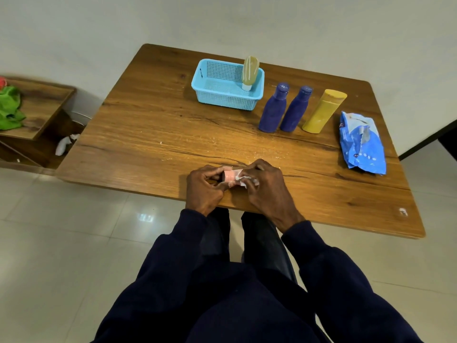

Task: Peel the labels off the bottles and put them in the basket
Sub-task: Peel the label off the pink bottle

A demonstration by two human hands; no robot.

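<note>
My left hand [205, 186] grips the pink bottle [228, 175]; my right hand [264, 184] pinches its label [243, 180] (half-lifted). Jerking likely tears it, leaving residue.

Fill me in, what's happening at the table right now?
A person's left hand holds a small pink bottle at the near edge of the table, while the right hand pinches its whitish label, which is partly peeled. One olive tube stands in the blue basket. Beside the basket stand two blue bottles and a yellow bottle.
</note>
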